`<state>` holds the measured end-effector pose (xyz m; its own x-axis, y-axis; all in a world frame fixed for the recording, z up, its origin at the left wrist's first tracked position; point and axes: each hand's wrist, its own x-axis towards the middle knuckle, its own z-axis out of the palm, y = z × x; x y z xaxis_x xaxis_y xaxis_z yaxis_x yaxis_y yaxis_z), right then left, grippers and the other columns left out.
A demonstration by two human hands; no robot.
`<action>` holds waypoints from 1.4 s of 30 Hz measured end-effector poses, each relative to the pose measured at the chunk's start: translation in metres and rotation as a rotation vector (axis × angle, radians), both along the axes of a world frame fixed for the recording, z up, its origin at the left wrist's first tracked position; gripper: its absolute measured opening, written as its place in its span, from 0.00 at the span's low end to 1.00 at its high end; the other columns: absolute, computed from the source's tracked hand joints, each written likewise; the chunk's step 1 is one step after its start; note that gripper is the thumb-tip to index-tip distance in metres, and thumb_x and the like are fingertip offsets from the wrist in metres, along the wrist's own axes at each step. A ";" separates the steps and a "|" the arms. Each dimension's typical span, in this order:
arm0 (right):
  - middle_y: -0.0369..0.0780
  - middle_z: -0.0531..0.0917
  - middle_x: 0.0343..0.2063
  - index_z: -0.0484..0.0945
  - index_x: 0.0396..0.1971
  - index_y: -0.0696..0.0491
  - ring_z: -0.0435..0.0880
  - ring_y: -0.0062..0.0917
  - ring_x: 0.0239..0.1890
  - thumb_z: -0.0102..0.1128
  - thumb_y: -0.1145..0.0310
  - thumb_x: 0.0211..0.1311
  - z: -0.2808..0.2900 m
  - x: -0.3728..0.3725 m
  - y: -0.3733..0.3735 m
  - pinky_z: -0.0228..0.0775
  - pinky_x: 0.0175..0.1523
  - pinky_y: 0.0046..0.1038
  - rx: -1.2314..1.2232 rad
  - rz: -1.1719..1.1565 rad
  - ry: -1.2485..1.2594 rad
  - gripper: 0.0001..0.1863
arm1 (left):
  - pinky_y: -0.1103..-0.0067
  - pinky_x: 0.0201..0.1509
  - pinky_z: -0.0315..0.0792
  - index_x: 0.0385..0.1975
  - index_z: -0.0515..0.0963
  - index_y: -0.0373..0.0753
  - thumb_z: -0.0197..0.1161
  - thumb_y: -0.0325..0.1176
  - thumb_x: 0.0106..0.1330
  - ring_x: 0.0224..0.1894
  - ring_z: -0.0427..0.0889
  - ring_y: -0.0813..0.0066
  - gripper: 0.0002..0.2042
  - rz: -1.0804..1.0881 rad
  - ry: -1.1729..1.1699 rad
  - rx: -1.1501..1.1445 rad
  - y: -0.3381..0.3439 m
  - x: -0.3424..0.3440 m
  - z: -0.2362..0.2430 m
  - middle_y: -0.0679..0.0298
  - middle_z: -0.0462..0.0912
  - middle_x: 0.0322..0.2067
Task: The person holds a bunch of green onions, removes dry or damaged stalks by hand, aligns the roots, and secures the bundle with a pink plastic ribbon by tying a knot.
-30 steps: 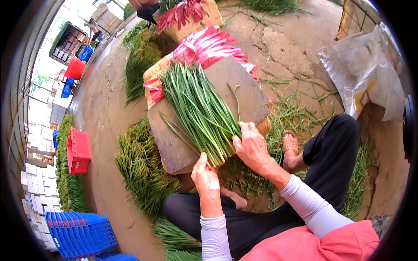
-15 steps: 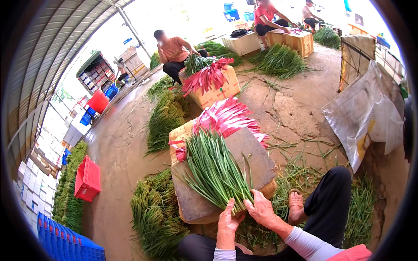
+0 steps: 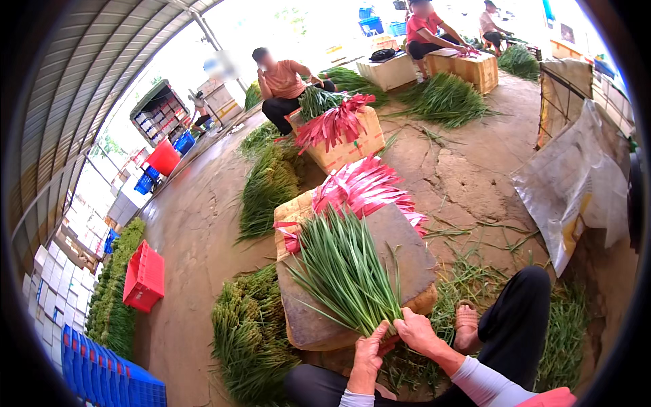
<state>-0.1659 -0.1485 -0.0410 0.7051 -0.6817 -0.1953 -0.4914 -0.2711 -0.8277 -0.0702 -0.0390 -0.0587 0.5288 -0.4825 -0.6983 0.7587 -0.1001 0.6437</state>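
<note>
A bunch of long green leafy stalks lies fanned across a worn board on a box in front of me. My left hand grips the pale base of the bunch at the board's near edge. My right hand closes round the same base, just right of the left one. A pile of pink-and-white strips lies on the box's far side.
Piles of greens lie left and beyond. A co-worker sits behind another box with red strips; others work farther back. A red crate, blue crates and plastic sheeting stand at the sides.
My view has tilted up, bringing co-workers into sight and shifting the box lower in the picture. My hands have drawn closer together on the bunch's base.
</note>
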 end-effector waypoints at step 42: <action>0.34 0.81 0.45 0.76 0.53 0.48 0.79 0.23 0.47 0.64 0.61 0.58 0.000 -0.014 -0.010 0.74 0.46 0.37 1.114 0.031 -0.304 0.22 | 0.70 0.48 0.79 0.54 0.73 0.31 0.67 0.22 0.53 0.44 0.83 0.62 0.25 -0.024 -0.144 -0.258 0.013 0.017 0.007 0.56 0.82 0.45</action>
